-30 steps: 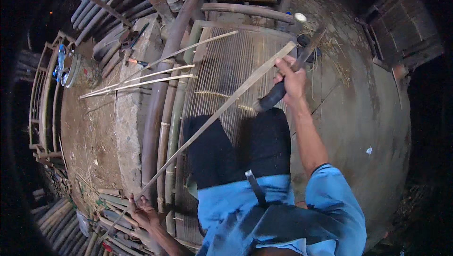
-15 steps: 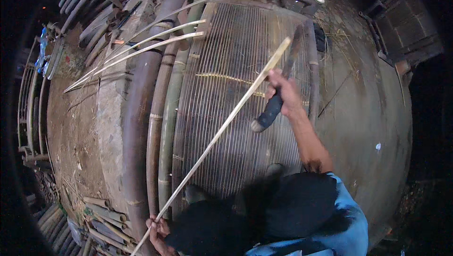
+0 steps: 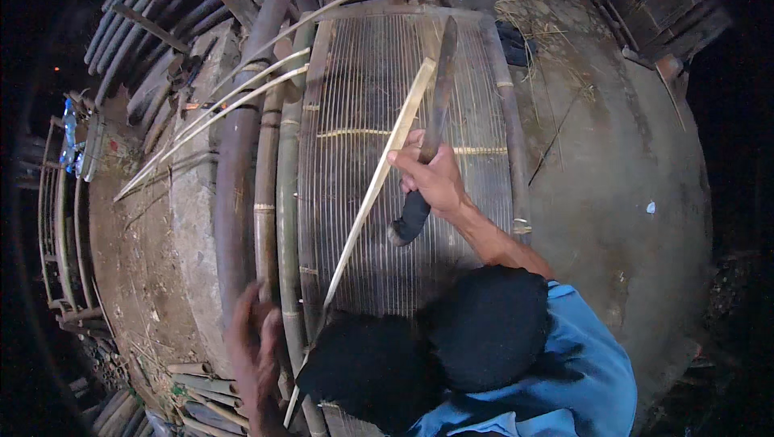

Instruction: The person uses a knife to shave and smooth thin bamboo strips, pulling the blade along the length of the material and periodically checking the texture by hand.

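My right hand [image 3: 439, 177] is closed around the black-wrapped, hooked handle of a machete [image 3: 441, 86]. Its dark blade points away over the slatted bamboo bench. Against the thumb of that hand lies a long pale bamboo strip [image 3: 367, 205], slanting from beside the blade down to the lower left. The strip's near part passes beside my dark-clothed knees, which hide some of it. My left hand [image 3: 256, 348], smeared a little by motion, is off the strip at the bench's left side, fingers apart and nothing visible in them.
The slatted bench [image 3: 476, 219] has thick bamboo poles [image 3: 234, 195] along its left. Several split bamboo strips [image 3: 218, 106] rest across those poles. Bamboo pieces [image 3: 205, 389] lie at lower left. Concrete floor [image 3: 613, 211] extends on the right; a dark bundle [image 3: 514, 43] sits at the far right corner.
My left hand has let go of the strip's near end and opened. My right hand has shifted left with machete and strip, and the blade now stands more upright in view.
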`<state>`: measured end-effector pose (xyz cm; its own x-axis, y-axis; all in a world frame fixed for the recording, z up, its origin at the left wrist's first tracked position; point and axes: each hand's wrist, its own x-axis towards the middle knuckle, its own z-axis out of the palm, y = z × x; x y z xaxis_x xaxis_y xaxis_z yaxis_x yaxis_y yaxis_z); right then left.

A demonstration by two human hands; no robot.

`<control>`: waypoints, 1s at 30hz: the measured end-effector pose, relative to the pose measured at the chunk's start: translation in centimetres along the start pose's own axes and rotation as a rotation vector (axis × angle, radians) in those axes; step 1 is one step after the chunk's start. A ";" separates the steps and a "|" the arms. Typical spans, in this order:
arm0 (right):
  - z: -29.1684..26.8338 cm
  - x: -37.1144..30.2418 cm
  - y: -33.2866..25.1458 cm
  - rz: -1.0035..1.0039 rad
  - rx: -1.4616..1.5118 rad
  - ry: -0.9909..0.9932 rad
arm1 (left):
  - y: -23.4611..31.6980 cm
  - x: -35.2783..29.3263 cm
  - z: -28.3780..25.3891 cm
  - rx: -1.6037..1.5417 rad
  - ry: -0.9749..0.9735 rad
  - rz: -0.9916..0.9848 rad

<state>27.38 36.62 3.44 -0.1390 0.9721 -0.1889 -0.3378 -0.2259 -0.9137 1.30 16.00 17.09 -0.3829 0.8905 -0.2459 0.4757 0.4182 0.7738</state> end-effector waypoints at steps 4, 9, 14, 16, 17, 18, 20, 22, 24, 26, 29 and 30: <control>0.7 -1.0 -3.2 -0.100 -0.010 -0.088 | 5.6 5.5 5.5 -0.095 -0.459 0.056; -2.5 -0.1 -10.1 -0.194 -0.280 -0.057 | 8.9 7.6 8.4 -0.154 -0.525 0.184; -9.7 0.1 -14.8 -0.448 -0.669 0.169 | 16.8 5.7 11.2 -0.315 -0.675 0.011; -11.6 -1.2 -17.2 -0.438 -0.819 0.246 | 17.9 5.7 12.8 -0.331 -0.690 0.135; -12.8 -2.2 -18.0 -0.407 -0.879 0.300 | 19.1 5.4 14.0 -0.292 -0.657 0.123; -13.5 -2.6 -18.9 -0.394 -0.930 0.345 | 19.9 5.2 14.6 -0.278 -0.681 0.144; -14.9 -3.5 -19.4 -0.377 -0.990 0.387 | 20.7 4.7 15.6 -0.309 -0.745 0.110; -15.6 -4.7 -20.0 -0.351 -1.055 0.418 | 20.8 4.7 17.1 -0.376 -0.772 0.203; -15.9 -6.2 -20.7 -0.343 -1.236 0.432 | 21.8 4.6 18.5 -0.382 -0.781 0.234; -15.6 -7.5 -20.4 -0.397 -1.273 0.453 | 22.2 4.2 19.3 -0.396 -0.810 0.243; -14.4 -9.3 -20.3 -0.437 -1.345 0.442 | 22.0 3.9 20.1 -0.435 -0.855 0.250; -14.0 -9.8 -20.2 -0.422 -1.378 0.409 | 21.8 3.6 20.2 -0.460 -0.868 0.246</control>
<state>48.62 32.59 18.70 0.0838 0.9514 0.2963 0.8657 0.0777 -0.4945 26.26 31.98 21.31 0.4800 0.8419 -0.2466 0.0420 0.2587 0.9650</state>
